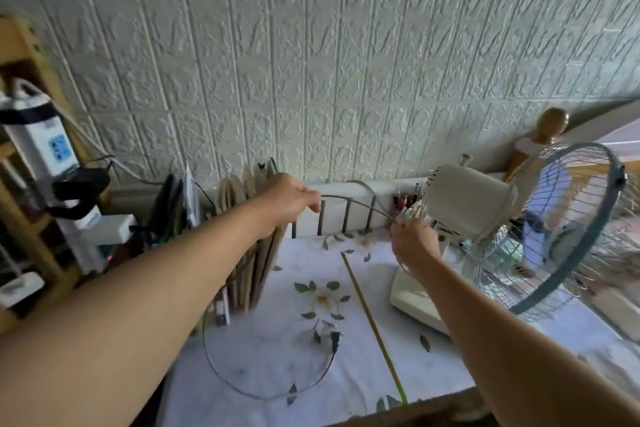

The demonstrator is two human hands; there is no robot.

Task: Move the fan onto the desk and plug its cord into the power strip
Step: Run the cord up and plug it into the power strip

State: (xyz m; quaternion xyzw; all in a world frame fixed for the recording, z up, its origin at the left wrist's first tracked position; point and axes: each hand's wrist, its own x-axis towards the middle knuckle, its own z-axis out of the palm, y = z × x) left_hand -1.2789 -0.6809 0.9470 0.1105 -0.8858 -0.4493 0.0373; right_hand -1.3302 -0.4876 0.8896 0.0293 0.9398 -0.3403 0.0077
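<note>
fan on tabletop | both hands pinch cord: left hand, right hand | feed slack left toward power strip, no snagging

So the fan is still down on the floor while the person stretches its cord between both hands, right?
Not quite. The head view shows the fan already standing on the desk, on the flowered cloth, not on the floor. The rest holds: the left hand and the right hand both hold the cord, stretched between them.
</note>
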